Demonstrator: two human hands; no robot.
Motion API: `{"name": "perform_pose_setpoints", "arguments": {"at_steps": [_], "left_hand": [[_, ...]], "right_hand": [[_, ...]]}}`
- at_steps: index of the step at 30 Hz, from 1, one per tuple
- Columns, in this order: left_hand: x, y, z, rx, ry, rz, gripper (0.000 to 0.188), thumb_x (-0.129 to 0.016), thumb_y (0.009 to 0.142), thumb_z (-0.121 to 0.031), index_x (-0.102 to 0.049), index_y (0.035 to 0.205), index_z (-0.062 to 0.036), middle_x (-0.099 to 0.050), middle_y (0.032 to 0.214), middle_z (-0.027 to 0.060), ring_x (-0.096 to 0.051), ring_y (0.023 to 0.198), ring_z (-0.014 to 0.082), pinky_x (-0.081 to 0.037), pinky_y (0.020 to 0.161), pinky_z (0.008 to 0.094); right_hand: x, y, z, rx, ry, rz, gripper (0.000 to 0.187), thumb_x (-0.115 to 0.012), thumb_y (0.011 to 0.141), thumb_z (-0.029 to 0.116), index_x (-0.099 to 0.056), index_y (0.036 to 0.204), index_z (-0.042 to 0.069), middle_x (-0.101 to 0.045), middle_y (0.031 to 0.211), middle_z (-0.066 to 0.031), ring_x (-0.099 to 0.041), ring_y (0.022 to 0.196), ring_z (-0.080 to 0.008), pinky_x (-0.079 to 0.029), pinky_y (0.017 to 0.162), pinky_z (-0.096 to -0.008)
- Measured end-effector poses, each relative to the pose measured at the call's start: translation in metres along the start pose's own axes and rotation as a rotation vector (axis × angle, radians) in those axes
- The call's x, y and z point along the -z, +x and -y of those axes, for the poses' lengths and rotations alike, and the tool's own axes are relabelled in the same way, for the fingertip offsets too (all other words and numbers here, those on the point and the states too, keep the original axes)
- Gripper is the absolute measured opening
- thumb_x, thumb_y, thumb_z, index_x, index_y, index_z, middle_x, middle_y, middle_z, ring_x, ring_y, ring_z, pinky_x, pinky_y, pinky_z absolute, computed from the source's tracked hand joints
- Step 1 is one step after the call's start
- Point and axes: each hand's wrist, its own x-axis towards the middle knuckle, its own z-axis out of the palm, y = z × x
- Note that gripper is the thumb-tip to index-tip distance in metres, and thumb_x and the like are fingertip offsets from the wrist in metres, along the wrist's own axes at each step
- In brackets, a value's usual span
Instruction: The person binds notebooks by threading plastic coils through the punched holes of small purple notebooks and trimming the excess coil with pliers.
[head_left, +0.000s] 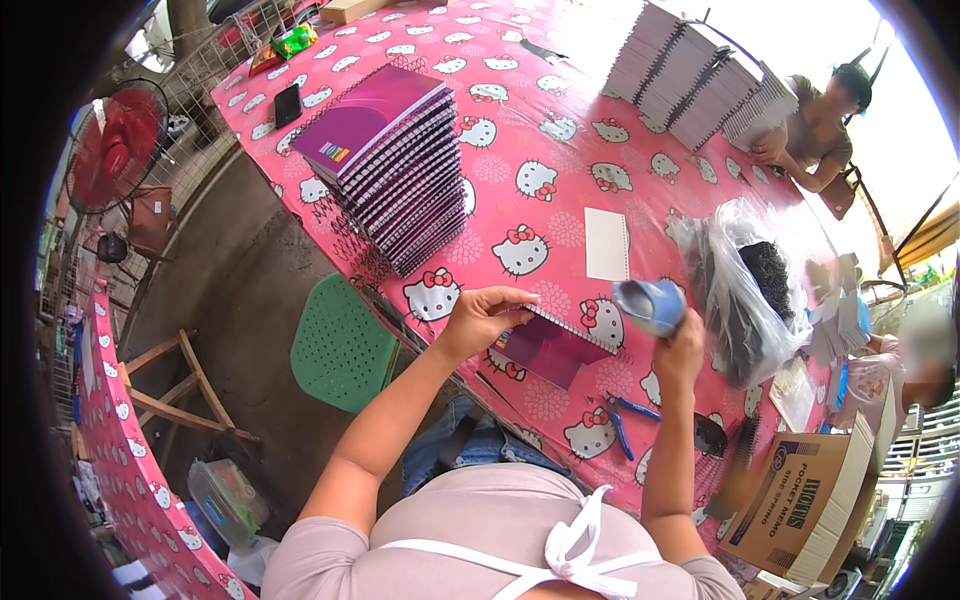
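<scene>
A purple notebook (548, 352) with a spiral binding along its far edge lies on the pink tablecloth in front of me. My left hand (488, 318) pinches the notebook's left end near the spiral. Above its right end, my right hand (681, 350) is closed around a blue-and-white roll-like thing (652, 305), blurred by motion. Just beyond the notebook lies a small white spiral-edged pad (606, 245). Blue-handled pliers (624, 432) rest open on the cloth, nearer to me and below my right hand.
A tall stack of purple spiral notebooks (400, 170) stands left. A clear plastic bag (745, 300) with black coils sits right, above an open carton (797, 495). White spiral pads (680, 75) are stacked far right beside a person (825, 120). A green stool (340, 345) stands by the table's left edge.
</scene>
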Motion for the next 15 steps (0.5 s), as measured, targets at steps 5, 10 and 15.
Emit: {"name": "perform_pose_setpoints", "arguments": {"at_steps": [5,10,15], "left_hand": [[-0.020,0.005,-0.011,-0.188,0.145,-0.030,0.024,-0.071,0.076,0.011,-0.066,0.097,0.0000,-0.068,0.099,0.0104,-0.066,0.089,0.0150,-0.056,0.081,0.0278],[-0.044,-0.011,-0.035,-0.525,0.499,-0.070,0.022,-0.070,0.074,0.014,-0.065,0.091,0.0010,-0.068,0.094,0.0144,-0.067,0.084,0.0176,-0.058,0.070,0.0261],[-0.052,-0.018,-0.032,-0.589,0.596,-0.092,0.021,-0.072,0.072,0.013,-0.065,0.087,0.0008,-0.068,0.091,0.0150,-0.068,0.083,0.0221,-0.057,0.071,0.0292]], "right_hand": [[0.029,-0.065,-0.020,0.014,-0.310,0.079,0.056,-0.062,0.077,0.007,-0.040,0.128,0.003,-0.044,0.128,-0.0183,-0.042,0.120,-0.0397,-0.034,0.100,-0.0515],[0.046,-0.131,0.026,0.096,-0.031,0.303,0.055,-0.069,0.081,0.019,-0.047,0.129,0.004,-0.049,0.120,-0.0171,-0.048,0.112,-0.0357,-0.038,0.096,-0.0477],[0.062,-0.098,0.080,-0.194,0.586,0.382,0.044,-0.074,0.078,0.020,-0.061,0.117,0.005,-0.056,0.105,-0.0151,-0.053,0.098,-0.0314,-0.045,0.085,-0.0419]]}}
